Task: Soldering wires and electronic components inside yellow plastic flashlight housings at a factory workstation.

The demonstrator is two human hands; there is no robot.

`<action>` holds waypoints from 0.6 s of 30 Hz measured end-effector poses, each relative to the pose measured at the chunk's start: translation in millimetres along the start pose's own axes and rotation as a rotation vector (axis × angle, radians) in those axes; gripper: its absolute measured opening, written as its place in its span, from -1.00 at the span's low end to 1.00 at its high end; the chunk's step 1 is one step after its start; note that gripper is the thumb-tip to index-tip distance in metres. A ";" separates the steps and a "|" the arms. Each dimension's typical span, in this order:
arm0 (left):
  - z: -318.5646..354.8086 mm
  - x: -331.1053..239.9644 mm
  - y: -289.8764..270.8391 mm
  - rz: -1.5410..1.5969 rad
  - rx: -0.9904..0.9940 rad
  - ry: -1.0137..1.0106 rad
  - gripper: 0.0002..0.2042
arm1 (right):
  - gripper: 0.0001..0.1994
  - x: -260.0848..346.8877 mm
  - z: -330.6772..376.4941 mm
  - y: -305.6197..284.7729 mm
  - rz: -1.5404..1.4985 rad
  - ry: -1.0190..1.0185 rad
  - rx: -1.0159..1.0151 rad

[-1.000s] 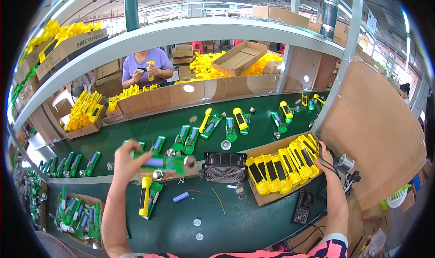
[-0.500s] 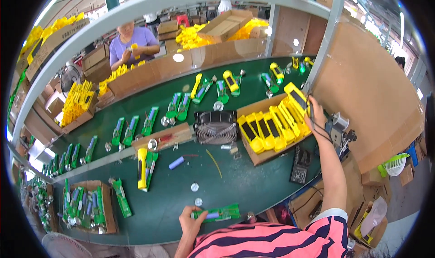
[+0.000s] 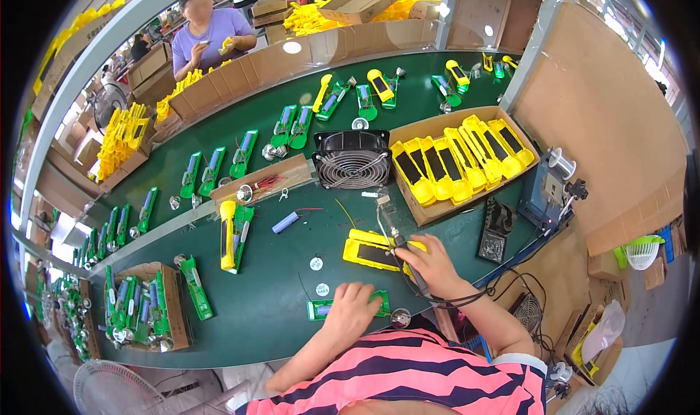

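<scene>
My right hand grips a soldering iron, its black cable trailing past my forearm. The same hand's fingers touch the end of a yellow flashlight housing with a black panel, just above the bench. Nearer to me, my left hand has curled fingers on a green flashlight half that carries a purple battery cell. The hand hides the middle of this piece. A silver reflector sits at its right end.
A carton of yellow housings stands behind my right hand, near a soldering station. A black fan stands mid-bench. At left is a carton of green halves. Across the bench, a person handles yellow parts.
My right hand has come from the carton down to the near bench, with a yellow housing and the soldering iron. My left hand has shifted rightward along the green half.
</scene>
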State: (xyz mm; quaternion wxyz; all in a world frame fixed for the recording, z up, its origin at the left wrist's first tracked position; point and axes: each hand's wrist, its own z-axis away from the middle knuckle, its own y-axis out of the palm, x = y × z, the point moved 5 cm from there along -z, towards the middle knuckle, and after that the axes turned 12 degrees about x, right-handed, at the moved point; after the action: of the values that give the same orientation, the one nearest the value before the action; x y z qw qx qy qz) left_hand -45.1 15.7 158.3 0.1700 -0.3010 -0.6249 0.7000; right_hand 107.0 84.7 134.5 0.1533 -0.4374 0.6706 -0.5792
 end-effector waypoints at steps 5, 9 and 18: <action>-5.7 1.0 12.4 0.055 0.082 0.091 -0.77 | -0.50 -3.7 7.7 6.3 0.109 -0.056 -0.144; -0.2 -4.0 21.4 0.107 0.086 0.138 -0.80 | -0.46 9.5 14.2 3.4 0.036 -0.106 -0.207; 23.8 27.2 24.7 0.816 -0.243 -0.084 -0.87 | -0.56 19.8 11.1 13.7 0.021 -0.198 -0.126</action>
State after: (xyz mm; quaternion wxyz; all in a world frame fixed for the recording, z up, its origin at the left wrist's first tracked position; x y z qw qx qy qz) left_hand -77.5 10.0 129.3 -0.1833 -0.5127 -0.5388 0.6428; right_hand 98.0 61.8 124.8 0.1971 -0.4943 0.6917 -0.4883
